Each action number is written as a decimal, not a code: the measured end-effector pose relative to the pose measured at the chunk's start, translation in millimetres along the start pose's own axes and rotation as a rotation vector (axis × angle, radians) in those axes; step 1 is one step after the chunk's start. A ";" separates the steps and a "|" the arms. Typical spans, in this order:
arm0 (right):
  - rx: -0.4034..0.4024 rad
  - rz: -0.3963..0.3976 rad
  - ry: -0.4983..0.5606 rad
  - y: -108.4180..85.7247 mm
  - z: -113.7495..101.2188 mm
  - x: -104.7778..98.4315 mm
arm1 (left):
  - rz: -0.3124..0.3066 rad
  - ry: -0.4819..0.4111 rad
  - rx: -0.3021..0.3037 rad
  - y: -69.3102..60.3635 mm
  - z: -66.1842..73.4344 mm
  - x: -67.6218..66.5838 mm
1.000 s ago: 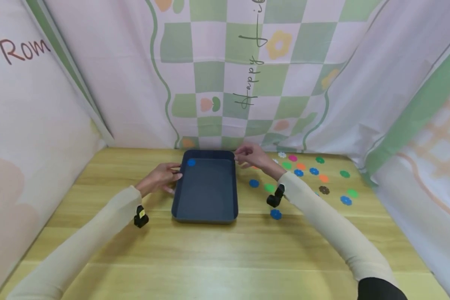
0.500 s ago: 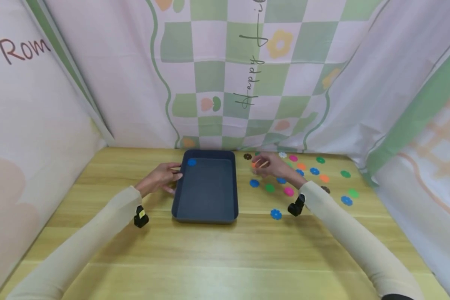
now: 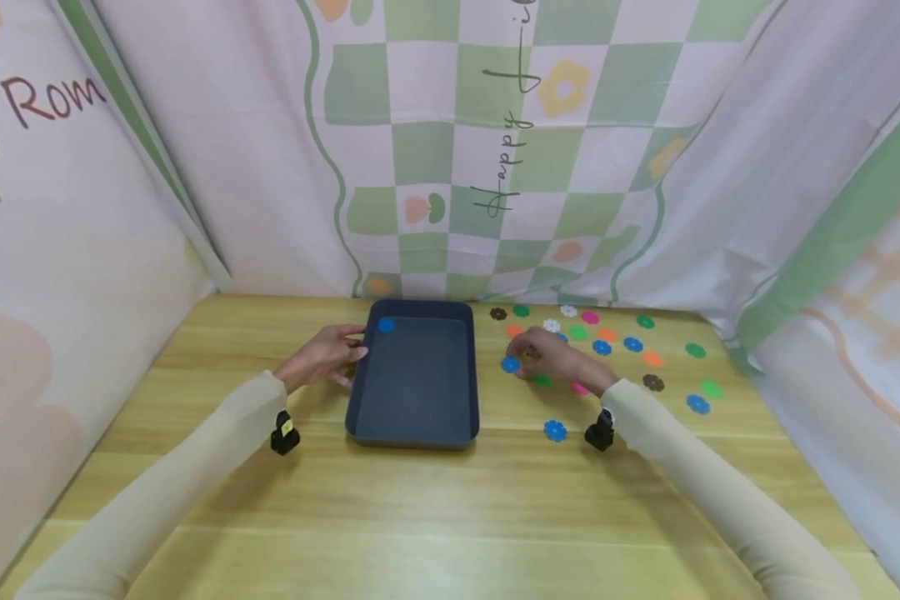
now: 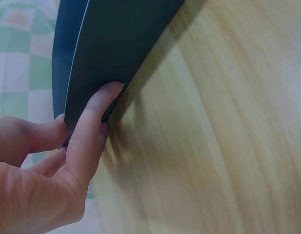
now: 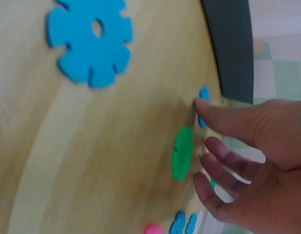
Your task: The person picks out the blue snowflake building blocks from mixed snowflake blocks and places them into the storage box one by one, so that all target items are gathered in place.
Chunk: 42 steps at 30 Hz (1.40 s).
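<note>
Two hands work apart: the left hand [image 3: 321, 358] pinches the tray [image 3: 414, 387] by its wall, presumably to steady it, while the right hand [image 3: 560, 360], thumb and fingers parted, meets a blue disc [image 3: 510, 364] on the desk [image 3: 420, 517] near the tray, where scattered discs [image 3: 555, 430] lie flat, seemingly for single pickup.
</note>
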State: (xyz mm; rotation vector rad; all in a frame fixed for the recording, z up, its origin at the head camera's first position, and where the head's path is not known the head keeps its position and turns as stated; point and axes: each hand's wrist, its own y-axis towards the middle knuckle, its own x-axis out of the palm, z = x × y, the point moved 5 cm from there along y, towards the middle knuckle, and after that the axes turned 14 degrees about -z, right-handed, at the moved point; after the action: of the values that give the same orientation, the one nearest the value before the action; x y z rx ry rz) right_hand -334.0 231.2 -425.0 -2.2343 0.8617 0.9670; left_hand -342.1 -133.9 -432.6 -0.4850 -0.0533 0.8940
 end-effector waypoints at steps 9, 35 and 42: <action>-0.043 0.016 -0.120 5.9 -3.0 2.3 | 0.000 -0.003 0.005 -0.3 -0.4 -2.0; 0.104 0.032 -0.036 12.2 -3.0 -0.7 | -0.013 0.002 0.005 -1.0 0.4 -2.6; 0.075 0.090 -0.004 10.9 -3.4 -8.1 | -0.017 -0.009 0.012 -0.2 0.0 -0.8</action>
State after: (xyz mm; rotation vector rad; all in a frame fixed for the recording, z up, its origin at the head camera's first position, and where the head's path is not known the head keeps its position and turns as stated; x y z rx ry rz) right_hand -344.9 224.6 -419.2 -2.1453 0.9875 0.9630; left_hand -342.5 -134.5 -432.3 -0.4689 -0.0601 0.8799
